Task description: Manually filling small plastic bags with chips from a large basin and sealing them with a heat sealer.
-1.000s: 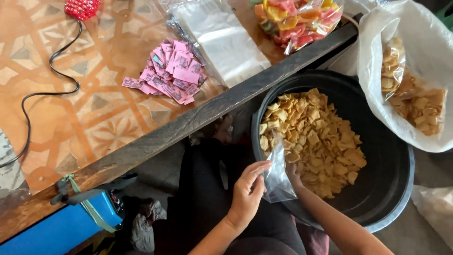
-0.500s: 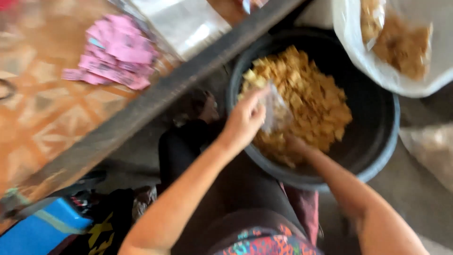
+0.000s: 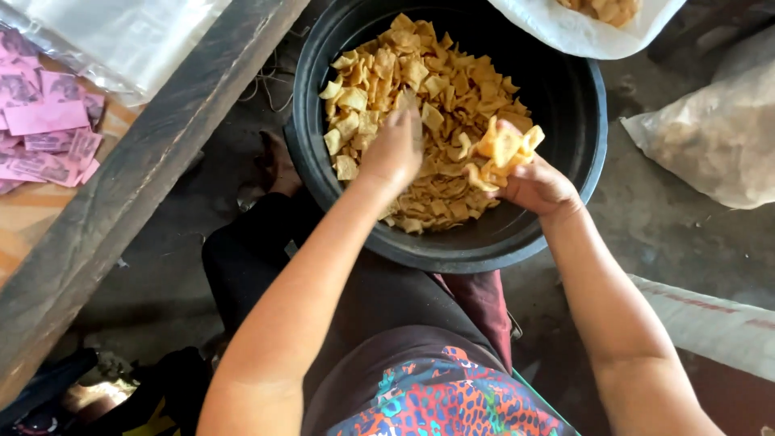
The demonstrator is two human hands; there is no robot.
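Note:
A black round basin [image 3: 575, 105] stands on the floor in front of my knees, holding a heap of golden square chips [image 3: 440, 81]. My left hand [image 3: 393, 152] reaches down over the heap with its fingers pinched on a small clear plastic bag [image 3: 416, 121], which is mostly hidden behind the hand. My right hand [image 3: 539, 187] is raised just above the basin's right side. It is closed around a handful of chips [image 3: 504, 147] that stick out above the fingers.
A dark wooden table edge [image 3: 137, 173] runs along the left, with pink paper slips [image 3: 44, 133] and a stack of clear bags [image 3: 121, 32] on it. A white sack of chips [image 3: 577, 28] sits behind the basin. Another filled bag [image 3: 718, 137] lies at the right.
The view has swung down and left onto the basin. My right hand has come up out of the heap with a handful of chips. My left hand has moved further over the chips.

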